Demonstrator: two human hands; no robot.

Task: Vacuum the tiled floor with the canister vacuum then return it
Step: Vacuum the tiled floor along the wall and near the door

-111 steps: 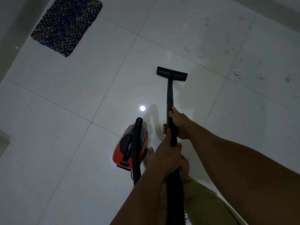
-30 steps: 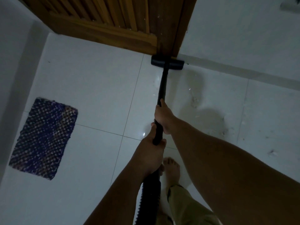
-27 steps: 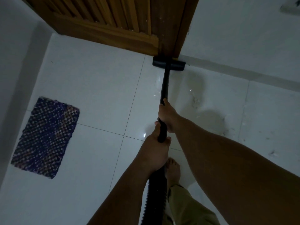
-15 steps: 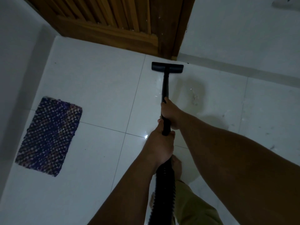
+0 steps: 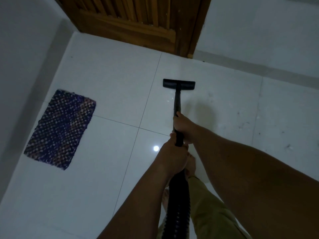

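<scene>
The black flat floor nozzle [image 5: 179,83] has been pulling back from the brown slatted wooden door [image 5: 138,23] across the white tiled floor [image 5: 107,83]. Both hands are gripping the black wand [image 5: 177,102], right hand [image 5: 183,126] ahead, left hand [image 5: 172,159] behind, fingers [image 5: 176,116] curling tightly around it.

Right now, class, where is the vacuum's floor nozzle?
In the head view, the floor nozzle lies flat on the white tiles just right of centre, short of the wooden door, with the woven mat far to its left.
</scene>
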